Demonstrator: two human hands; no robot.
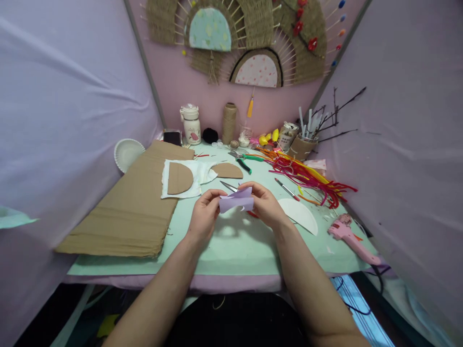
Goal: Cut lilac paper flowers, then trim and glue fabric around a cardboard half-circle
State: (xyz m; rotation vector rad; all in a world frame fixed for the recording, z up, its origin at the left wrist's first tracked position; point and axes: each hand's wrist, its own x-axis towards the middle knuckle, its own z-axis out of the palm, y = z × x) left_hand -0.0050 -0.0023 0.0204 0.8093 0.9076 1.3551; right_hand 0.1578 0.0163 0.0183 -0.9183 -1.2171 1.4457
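Between my hands, above the mint-green tabletop, is a small piece of purple paper [236, 201], bent or folded with a cut edge. My left hand [207, 212] pinches its left end between thumb and fingers. On the other end, my right hand [266, 205] has its fingers closed. A pair of scissors [228, 186] lies just behind the paper, its blades pointing left; a bit of red handle shows by my right hand, and the rest is hidden. To the right lies a white paper half-circle [302, 217]. On the left, a cardboard half-circle [180, 178] rests on white cloth [165, 185].
A large cardboard sheet [133, 212] covers the table's left side. Green-handled pliers [244, 163], a pen [287, 189] and colourful pipe cleaners [307, 173] lie behind and right. A pink hot glue gun [352, 238] sits at the right edge. A bottle [191, 127] and twine spool [229, 124] stand at the back.
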